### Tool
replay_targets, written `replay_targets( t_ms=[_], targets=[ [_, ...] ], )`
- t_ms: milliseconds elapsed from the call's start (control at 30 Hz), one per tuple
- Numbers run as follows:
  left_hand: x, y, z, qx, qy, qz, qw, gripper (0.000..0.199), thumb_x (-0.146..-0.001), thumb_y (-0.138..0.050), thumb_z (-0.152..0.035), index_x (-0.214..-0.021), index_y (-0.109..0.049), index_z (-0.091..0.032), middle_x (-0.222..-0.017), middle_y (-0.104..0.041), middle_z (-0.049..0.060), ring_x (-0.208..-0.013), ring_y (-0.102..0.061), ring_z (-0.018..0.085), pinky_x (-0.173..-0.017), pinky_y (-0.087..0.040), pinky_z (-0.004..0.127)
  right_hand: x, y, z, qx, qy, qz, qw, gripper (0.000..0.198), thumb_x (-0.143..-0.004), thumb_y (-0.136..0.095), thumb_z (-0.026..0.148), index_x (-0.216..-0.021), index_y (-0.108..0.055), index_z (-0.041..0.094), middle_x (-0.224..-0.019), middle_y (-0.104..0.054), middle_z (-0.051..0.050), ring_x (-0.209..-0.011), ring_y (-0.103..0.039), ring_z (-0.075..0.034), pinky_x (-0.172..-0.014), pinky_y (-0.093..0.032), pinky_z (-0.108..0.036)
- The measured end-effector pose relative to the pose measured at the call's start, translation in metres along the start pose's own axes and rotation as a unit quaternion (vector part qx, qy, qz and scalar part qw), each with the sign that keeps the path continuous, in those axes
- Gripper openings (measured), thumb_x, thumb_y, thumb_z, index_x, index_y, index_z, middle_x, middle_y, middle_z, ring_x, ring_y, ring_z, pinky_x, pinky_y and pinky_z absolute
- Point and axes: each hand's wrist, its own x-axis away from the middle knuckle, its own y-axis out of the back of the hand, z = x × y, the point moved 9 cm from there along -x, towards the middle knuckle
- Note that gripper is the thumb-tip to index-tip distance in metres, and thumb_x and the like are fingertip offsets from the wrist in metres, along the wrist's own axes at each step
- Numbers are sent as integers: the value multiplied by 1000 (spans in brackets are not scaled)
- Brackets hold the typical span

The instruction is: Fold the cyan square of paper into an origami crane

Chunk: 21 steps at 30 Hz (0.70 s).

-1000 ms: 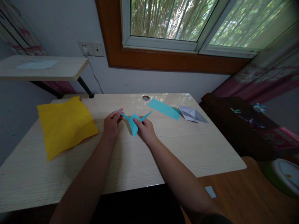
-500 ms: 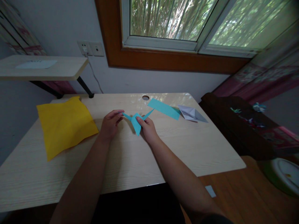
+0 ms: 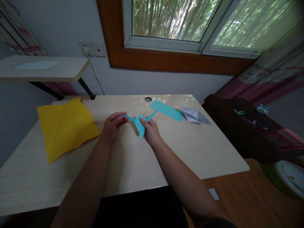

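Note:
A turquoise origami crane (image 3: 139,125) is held just above the table, its two thin points spread out left and right and its folded body hanging down between them. My left hand (image 3: 114,124) pinches the tip of the left point. The thumb of my right hand (image 3: 152,129) presses on the body, with the other fingers behind it mostly hidden. Beyond my right hand lies a turquoise paper strip (image 3: 167,110). Beside it rests a pale grey-white folded paper piece (image 3: 195,115).
Yellow paper (image 3: 67,128) lies on the left of the light wooden table (image 3: 190,152). A raised shelf (image 3: 66,71) stands at the back left. A round cable hole (image 3: 148,99) sits near the back edge. Dark furniture (image 3: 242,126) stands to the right.
The crane has shifted very slightly to the right in my hands, and its right point reaches a little farther up. Both hands keep their hold; the other papers lie as before.

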Motion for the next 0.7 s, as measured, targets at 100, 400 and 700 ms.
replay_targets(
  t_ms=[100,400,700],
  targets=[
    [0,-2,-1,14,-4,7,1000,28,-77,-83,-36,-96,-81,-16,-85,-78,6,-76,-72,13,-76,-60,24,-1,1,-4,-1,-4,1,1000,37,-76,-79,55,-77,-66,20,-71,-61,2,-65,-52,-15,-66,-42,-29],
    [-1,5,2,10,4,-15,1000,30,-76,-84,-34,-97,-81,-14,-96,-78,9,-78,-72,13,-80,-60,25,-2,4,-5,15,-4,-9,1000,40,-75,-78,59,-78,-66,21,-71,-63,1,-68,-54,-16,-66,-45,-29],
    [-2,5,1,10,16,-27,999,38,-70,-89,-27,-105,-79,-18,-97,-78,7,-80,-72,12,-81,-60,26,-2,0,-7,-46,-21,-1,999,37,-74,-81,54,-80,-69,19,-72,-65,1,-65,-54,-15,-65,-44,-29]
  ],
)
